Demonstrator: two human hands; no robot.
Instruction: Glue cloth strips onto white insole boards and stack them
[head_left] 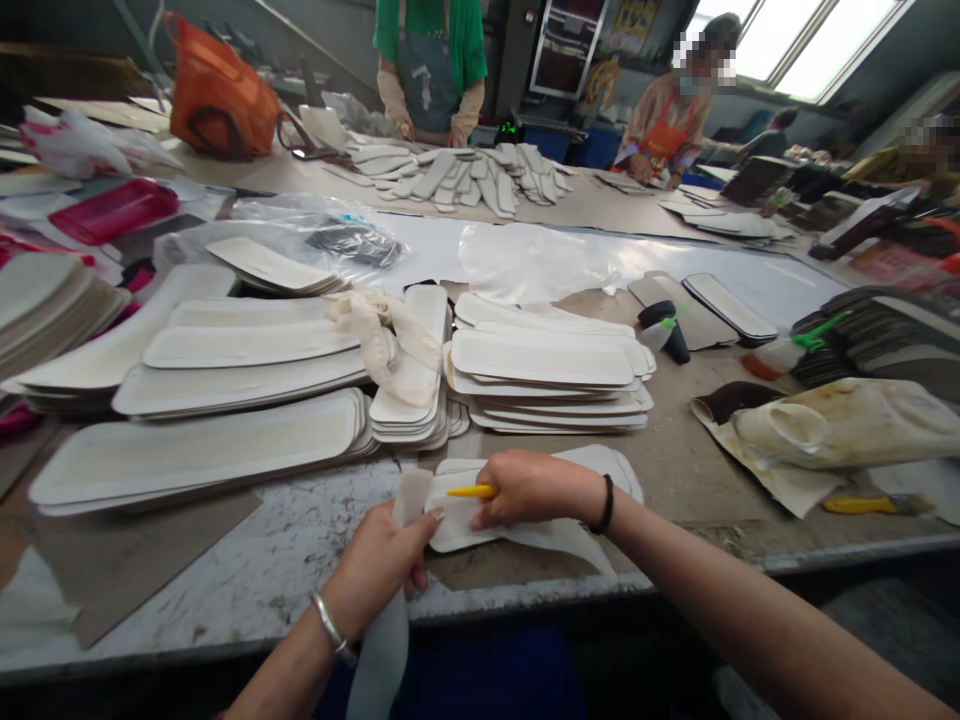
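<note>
My left hand (pixel 386 550) is closed on a thin white strip (pixel 381 655) that hangs down over the table's front edge. Its thumb lies at the left end of a pale, round-cornered panel (pixel 457 535). Over that panel, my right hand (pixel 517 490) grips a slim yellow tool (pixel 471 491) whose pointed end faces left. Most of the tool is hidden in the fingers, so its kind cannot be made out. A loose white sheet (pixel 577 540) trails out to the right from under my right hand.
Stacks of white panels (pixel 544 358) stand right behind my hands, with more stacks (pixel 202 450) to the left. On the right lie a stained plastic container (pixel 855 425), a yellow-handled brush (pixel 862 504) and a green-tipped bottle (pixel 787 352). Several people work beyond the table.
</note>
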